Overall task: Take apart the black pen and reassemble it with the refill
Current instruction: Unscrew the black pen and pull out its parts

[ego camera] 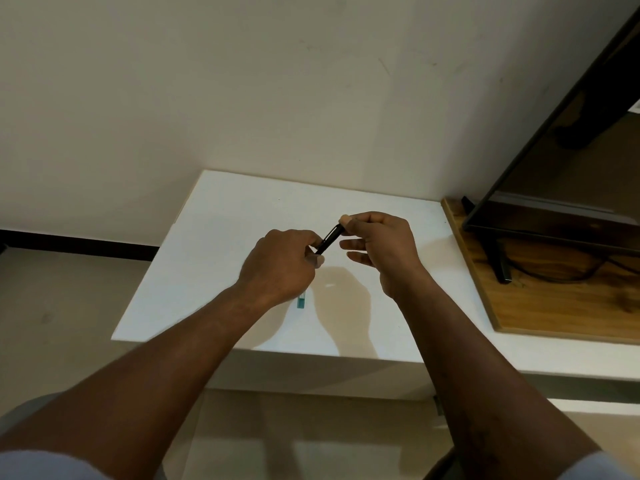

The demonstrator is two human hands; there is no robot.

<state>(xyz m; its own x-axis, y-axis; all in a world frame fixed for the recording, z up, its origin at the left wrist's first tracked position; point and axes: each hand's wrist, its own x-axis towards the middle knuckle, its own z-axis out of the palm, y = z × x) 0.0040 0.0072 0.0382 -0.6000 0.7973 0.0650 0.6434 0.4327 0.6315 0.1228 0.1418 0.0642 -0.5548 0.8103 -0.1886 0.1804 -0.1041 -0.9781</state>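
slanting lower-left to upper-right, black pen (329, 240)

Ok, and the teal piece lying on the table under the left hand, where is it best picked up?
Probably a pinch from above across the narrow sides of the teal piece, at its near end: it looks slim and lies flat on the white table, and the left hand hides the rest.

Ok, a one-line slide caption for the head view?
The left hand and right hand grip the black pen over the white table.
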